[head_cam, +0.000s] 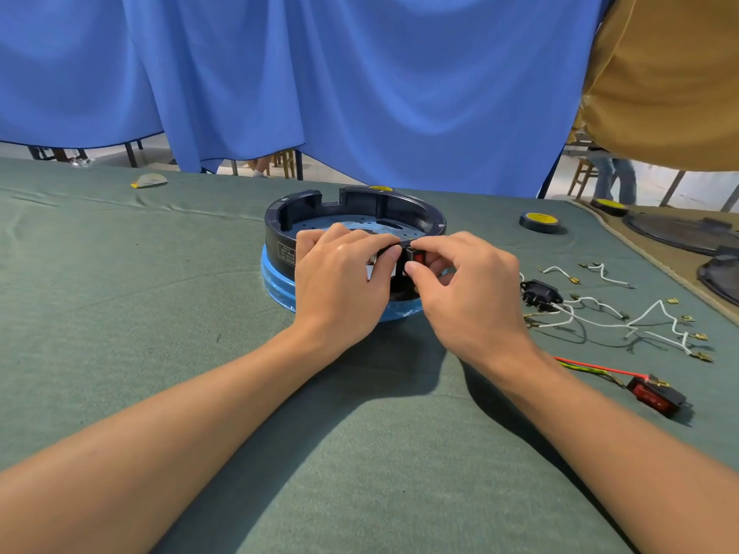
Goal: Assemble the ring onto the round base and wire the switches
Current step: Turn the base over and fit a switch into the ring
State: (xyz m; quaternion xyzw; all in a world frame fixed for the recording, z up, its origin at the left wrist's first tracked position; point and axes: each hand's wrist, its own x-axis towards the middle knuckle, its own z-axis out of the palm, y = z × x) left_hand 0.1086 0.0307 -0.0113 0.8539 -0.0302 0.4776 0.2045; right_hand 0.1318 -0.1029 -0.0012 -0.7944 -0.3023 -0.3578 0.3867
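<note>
Black ring (356,217): plastic, deep-walled, seated on the round base (276,279). The base shows only as a band wrapped in blue film below the ring's outer wall. The ring has a notch cut in its far rim and a small white-printed label on the left outer wall. A perforated floor plate under blue film is visible inside. The assembly sits mid-surface (160,313) on green cloth, directly ahead of you.

Red rocker switch (418,258): at the ring's near wall, just below the rim, mostly covered by your fingers. Cannot tell whether it is fully seated.

Your left hand (340,281): fingers curled over the near rim into the ring, thumb against the outer wall beside the switch, gripping the ring. Forearm runs in from lower left.

Your right hand (464,285): forefinger on top of the switch and thumb at its lower edge, pinching it. The other fingers are curled underneath. The two hands nearly touch at the switch.

To your right on the cloth:
- second red switch (656,395) with red and yellow-green leads (588,367)
- black power inlet socket (540,293)
- loose white wires (648,317) with brass spade terminals
- black tape roll (540,222) farther back
</note>
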